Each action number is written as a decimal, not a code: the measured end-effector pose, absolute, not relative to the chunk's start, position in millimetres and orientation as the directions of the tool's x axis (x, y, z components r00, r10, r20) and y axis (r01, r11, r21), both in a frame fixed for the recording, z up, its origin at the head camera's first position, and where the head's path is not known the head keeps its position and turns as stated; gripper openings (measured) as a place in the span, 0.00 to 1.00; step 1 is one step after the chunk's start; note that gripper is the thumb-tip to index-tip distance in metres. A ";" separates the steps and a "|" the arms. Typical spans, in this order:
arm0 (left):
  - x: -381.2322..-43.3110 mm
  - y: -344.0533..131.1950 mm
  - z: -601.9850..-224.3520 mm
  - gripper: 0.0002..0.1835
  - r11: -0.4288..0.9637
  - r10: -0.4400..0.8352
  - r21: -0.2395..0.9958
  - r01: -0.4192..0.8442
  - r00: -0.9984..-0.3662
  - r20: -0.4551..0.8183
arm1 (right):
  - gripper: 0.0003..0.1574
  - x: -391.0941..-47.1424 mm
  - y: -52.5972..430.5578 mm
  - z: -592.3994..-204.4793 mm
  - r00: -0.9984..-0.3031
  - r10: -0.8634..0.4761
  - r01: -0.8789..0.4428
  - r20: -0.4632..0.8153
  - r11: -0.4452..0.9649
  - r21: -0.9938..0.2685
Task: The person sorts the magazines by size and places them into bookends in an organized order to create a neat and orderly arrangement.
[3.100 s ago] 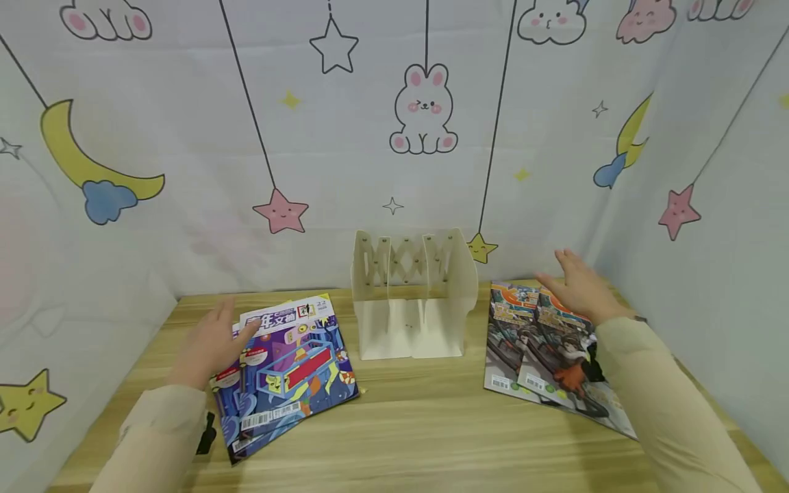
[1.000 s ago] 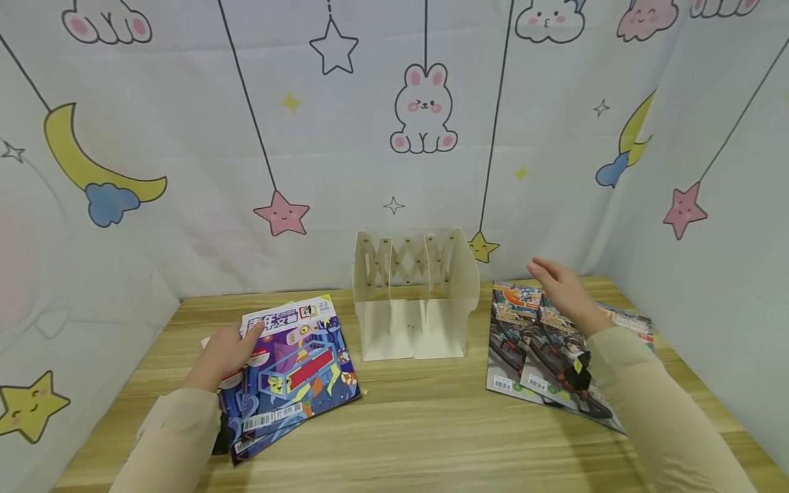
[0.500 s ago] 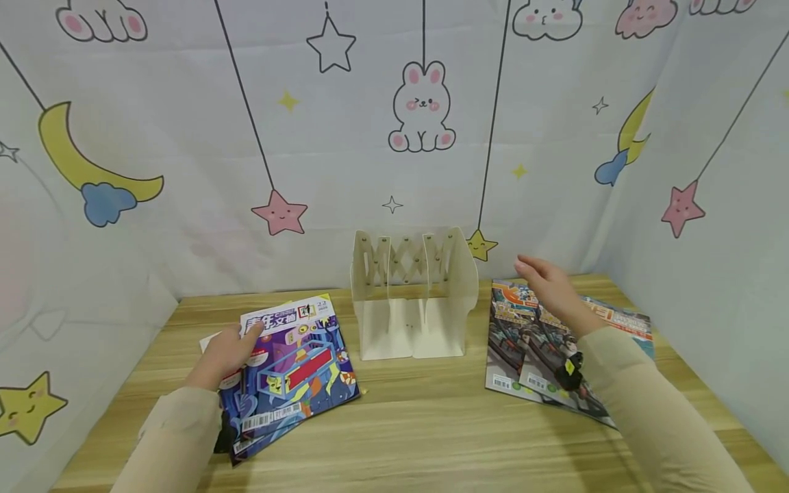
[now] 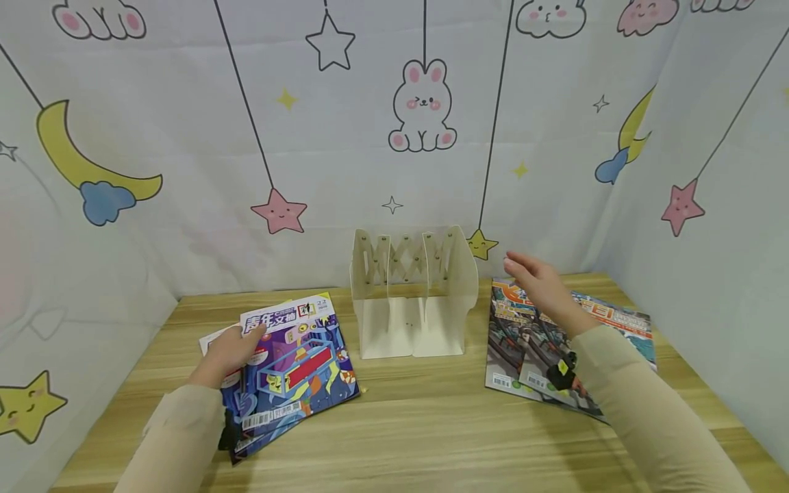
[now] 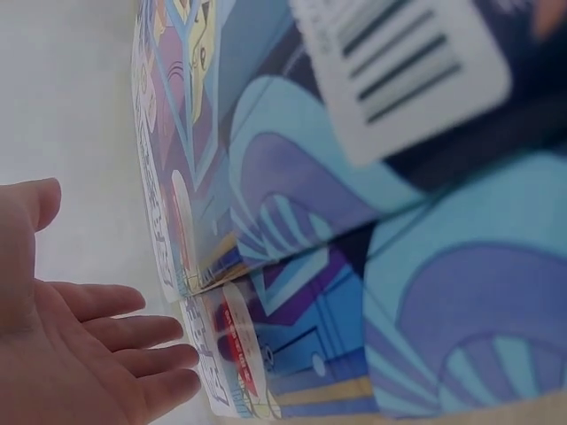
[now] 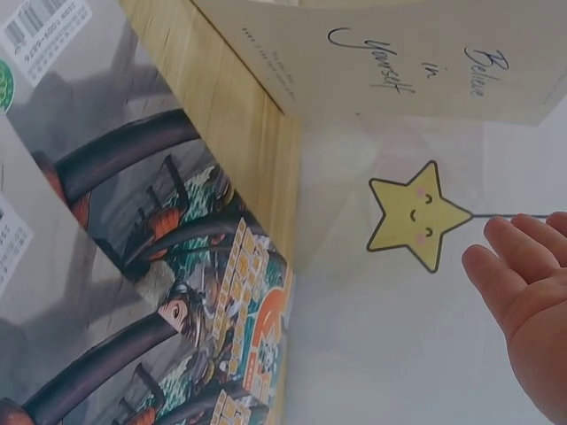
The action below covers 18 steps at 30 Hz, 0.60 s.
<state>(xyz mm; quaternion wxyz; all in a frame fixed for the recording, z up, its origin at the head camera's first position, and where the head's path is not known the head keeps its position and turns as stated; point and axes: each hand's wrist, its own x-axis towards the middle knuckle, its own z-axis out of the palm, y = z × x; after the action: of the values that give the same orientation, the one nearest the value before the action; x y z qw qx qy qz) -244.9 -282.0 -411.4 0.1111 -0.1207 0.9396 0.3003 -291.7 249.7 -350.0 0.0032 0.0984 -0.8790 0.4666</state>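
My left hand (image 4: 233,350) hovers at the left edge of overlapping purple and blue magazines (image 4: 302,363). In the left wrist view its fingers (image 5: 133,329) are extended beside the covers; whether they touch is unclear. My right hand (image 4: 547,291) is held above the right-hand magazines (image 4: 508,342), which have dark illustrated covers, and it holds nothing. In the right wrist view its fingers (image 6: 518,266) are relaxed and apart from the covers. Between both groups stands a cream expandable book rack (image 4: 409,335) with upright dividers and no books in it.
Another magazine with an orange and blue cover (image 4: 625,322) lies partly under my right sleeve. The wooden table (image 4: 419,438) ends at a printed cloth backdrop (image 4: 333,150) behind and at both sides. The rack's side panel (image 6: 425,62) bears handwriting-style words.
My right hand has moved left toward the rack, uncovering more of the orange and blue magazine. My left hand has shifted right, closer over the purple magazines' edge. The magazines and rack stay put.
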 end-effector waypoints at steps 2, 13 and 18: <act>-245.3 -281.9 -411.8 0.46 0.792 -0.157 0.536 -0.291 -0.946 -0.282 | 0.44 -291.8 247.2 -349.9 -0.978 -0.181 -0.186 0.103 0.532 -0.826; -245.9 -279.3 -414.1 0.49 0.790 -0.147 0.533 -0.303 -0.937 -0.316 | 0.44 -290.0 230.0 -346.2 -0.969 -0.208 -0.225 0.134 0.514 -0.828; -246.5 -278.2 -414.9 0.48 0.794 -0.146 0.531 -0.297 -0.940 -0.307 | 0.43 -287.7 224.8 -344.7 -0.965 -0.224 -0.230 0.134 0.490 -0.841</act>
<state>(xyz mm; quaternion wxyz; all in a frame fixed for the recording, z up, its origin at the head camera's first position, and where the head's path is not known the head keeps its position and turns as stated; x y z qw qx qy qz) -246.5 -278.2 -414.9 0.1261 -0.1180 0.9387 0.2985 -287.7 224.8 -344.7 0.0033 0.1314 -0.8632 0.4875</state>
